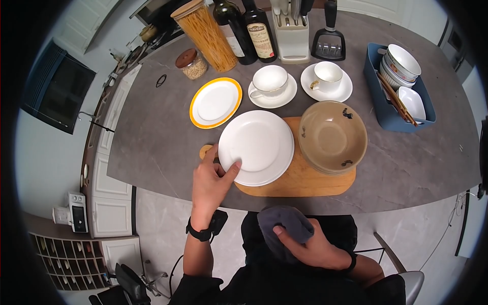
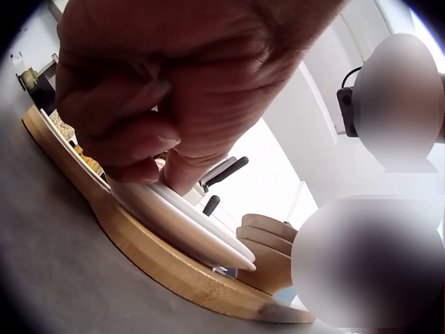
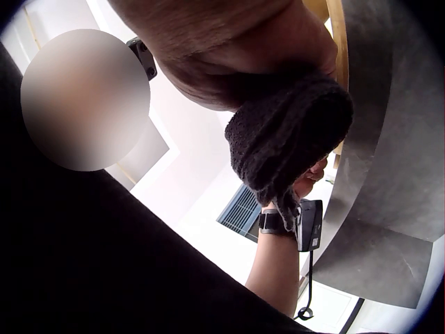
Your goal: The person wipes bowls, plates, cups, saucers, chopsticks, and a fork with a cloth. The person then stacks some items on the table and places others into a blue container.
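My left hand (image 1: 209,180) pinches the rim of the white plates (image 1: 256,147), thumb on the upper face and fingers at the outer edge. The two plates are stacked on the left part of the board (image 1: 305,185), which lies on the worktop (image 1: 152,137). My right hand (image 1: 320,246) grips a dark cloth (image 1: 284,229), its thumb pressed over the folds, just off the near edge of the worktop. Brown bowls (image 1: 333,137), stacked three high in my left wrist view, sit just right of the plates on the board.

Beyond the plates I have a yellow-rimmed plate (image 1: 216,103) and two cups on saucers; at far right, a blue basket (image 1: 376,96) holds bowls and chopsticks. The right-hand bottle (image 1: 252,18) carries a cream label (image 1: 263,43) with a dark band of lettering, too small for me to read surely.
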Demonstrator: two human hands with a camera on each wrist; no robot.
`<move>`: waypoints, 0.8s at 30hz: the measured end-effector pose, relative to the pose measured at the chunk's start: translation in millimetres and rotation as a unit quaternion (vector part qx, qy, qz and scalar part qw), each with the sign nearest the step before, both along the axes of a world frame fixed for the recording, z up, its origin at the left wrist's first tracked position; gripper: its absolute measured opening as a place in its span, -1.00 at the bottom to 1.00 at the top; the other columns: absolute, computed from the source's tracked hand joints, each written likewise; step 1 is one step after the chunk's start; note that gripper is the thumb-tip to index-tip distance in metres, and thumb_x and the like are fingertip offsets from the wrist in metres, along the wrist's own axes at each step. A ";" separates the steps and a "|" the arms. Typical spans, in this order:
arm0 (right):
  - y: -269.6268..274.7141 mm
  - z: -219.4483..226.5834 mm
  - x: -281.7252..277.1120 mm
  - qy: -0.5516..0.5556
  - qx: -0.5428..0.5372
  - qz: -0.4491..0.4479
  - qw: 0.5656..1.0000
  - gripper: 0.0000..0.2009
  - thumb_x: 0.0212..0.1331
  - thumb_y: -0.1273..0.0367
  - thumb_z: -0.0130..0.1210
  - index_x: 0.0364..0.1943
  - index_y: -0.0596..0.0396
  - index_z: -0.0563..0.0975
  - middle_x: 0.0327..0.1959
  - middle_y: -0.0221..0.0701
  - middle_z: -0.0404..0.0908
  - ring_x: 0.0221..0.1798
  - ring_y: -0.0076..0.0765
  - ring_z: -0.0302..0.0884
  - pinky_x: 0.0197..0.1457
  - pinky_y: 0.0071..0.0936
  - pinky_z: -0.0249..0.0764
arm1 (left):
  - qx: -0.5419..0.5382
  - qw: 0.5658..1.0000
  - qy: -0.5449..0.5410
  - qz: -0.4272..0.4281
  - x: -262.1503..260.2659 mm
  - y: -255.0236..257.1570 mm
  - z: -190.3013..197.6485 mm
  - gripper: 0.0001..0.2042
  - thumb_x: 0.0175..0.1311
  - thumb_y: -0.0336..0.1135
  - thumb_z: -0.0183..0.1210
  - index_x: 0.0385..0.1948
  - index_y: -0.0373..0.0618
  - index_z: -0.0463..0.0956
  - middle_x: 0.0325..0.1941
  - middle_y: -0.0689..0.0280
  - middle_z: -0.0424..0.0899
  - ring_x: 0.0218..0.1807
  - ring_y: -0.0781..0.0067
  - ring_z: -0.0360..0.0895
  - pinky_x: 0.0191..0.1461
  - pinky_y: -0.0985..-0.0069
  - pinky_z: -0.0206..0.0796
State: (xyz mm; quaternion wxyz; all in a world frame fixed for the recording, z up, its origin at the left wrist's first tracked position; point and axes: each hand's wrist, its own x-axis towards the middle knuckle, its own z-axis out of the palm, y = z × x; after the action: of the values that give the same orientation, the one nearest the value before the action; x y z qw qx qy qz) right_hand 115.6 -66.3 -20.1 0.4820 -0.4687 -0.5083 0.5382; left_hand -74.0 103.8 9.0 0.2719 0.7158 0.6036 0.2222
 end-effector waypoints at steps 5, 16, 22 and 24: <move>0.5 0.0 -1.7 0.008 -0.001 -0.008 1.000 -0.61 0.43 0.32 0.12 0.21 0.26 0.44 -0.17 -0.12 0.73 -0.11 -0.11 0.77 -0.02 -0.32 0.61 | 0.007 1.000 0.007 -0.004 1.7 -1.4 2.5 -0.29 0.20 -0.17 0.41 0.27 -0.52 0.39 -0.72 0.28 0.54 -0.69 0.58 0.45 -0.53 0.57 0.25; -3.2 -6.7 0.1 -0.018 0.006 -0.012 1.000 -0.62 0.41 0.32 0.14 0.19 0.27 0.46 -0.17 -0.09 0.73 -0.10 -0.05 0.77 -0.02 -0.32 0.61 | 0.049 0.999 -0.013 0.013 -27.1 42.5 4.1 -0.40 0.31 -0.08 0.33 0.18 -0.46 0.48 -0.73 0.24 0.53 -0.67 0.50 0.53 -0.53 0.51 0.28; -7.4 -1.0 -0.7 -0.023 0.002 0.002 1.000 -0.65 0.42 0.31 0.12 0.15 0.26 0.49 -0.19 -0.09 0.73 -0.12 -0.05 0.77 -0.03 -0.32 0.61 | 0.015 0.990 -0.068 0.121 -47.7 146.1 -15.5 -0.56 0.36 -0.16 0.32 -0.04 -0.47 0.55 -0.50 0.18 0.67 -0.54 0.43 0.68 -0.51 0.53 0.54; -10.2 1.0 0.6 -0.023 0.007 -0.004 1.000 -0.66 0.42 0.31 0.11 0.14 0.26 0.50 -0.19 -0.09 0.73 -0.13 -0.04 0.77 -0.04 -0.31 0.61 | -0.047 0.988 -0.109 0.102 -62.3 180.0 -33.1 -0.58 0.35 -0.19 0.33 -0.06 -0.48 0.54 -0.41 0.15 0.69 -0.54 0.44 0.68 -0.47 0.55 0.60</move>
State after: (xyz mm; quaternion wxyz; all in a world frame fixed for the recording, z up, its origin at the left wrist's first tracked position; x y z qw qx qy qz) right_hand 116.2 -76.5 -19.2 0.4757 -0.4793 -0.5209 0.5220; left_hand -136.2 283.8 -24.1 0.3453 0.6086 0.6498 0.2968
